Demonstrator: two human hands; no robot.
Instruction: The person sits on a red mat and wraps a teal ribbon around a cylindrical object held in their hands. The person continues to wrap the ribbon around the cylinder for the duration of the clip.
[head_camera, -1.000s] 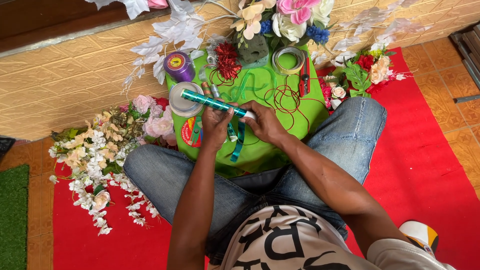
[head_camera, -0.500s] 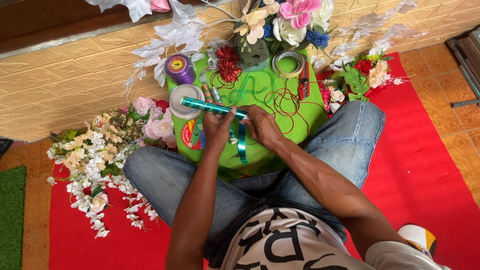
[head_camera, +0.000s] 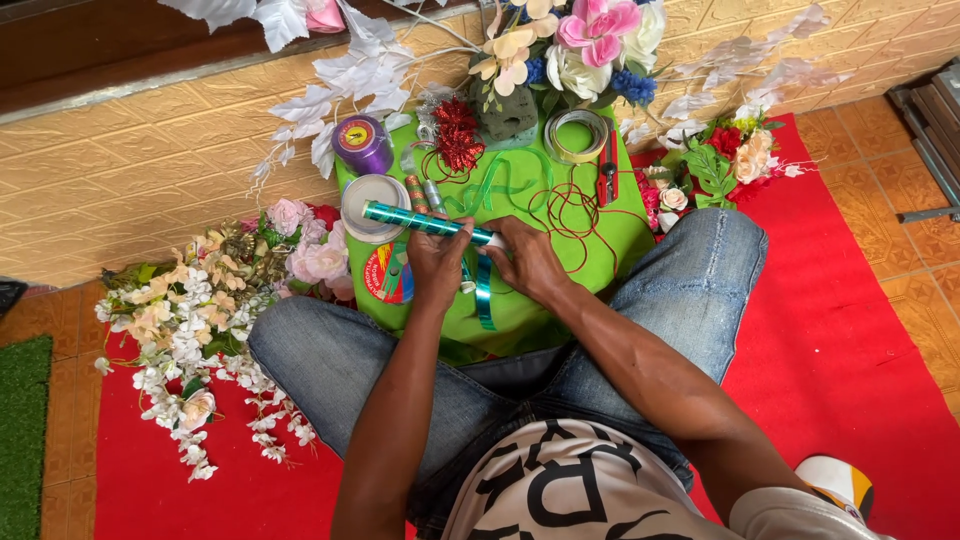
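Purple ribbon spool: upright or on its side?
On its side: the purple ribbon spool lies on the green board, its round labelled end tilted toward the camera.

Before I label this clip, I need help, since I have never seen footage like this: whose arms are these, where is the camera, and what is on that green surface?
No machine here: the camera sits on a person's head and looks down at their own lap, jeans and bare arms. The left hand and right hand together grip a rod wrapped in shiny teal ribbon, whose loose end hangs between the hands. They work over a green cloth-covered surface resting between the knees. On it lie a purple ribbon spool, a white spool, a roll of tape, red pliers, loose red cord and a red ribbon bow. Artificial flowers lie on the red mat.
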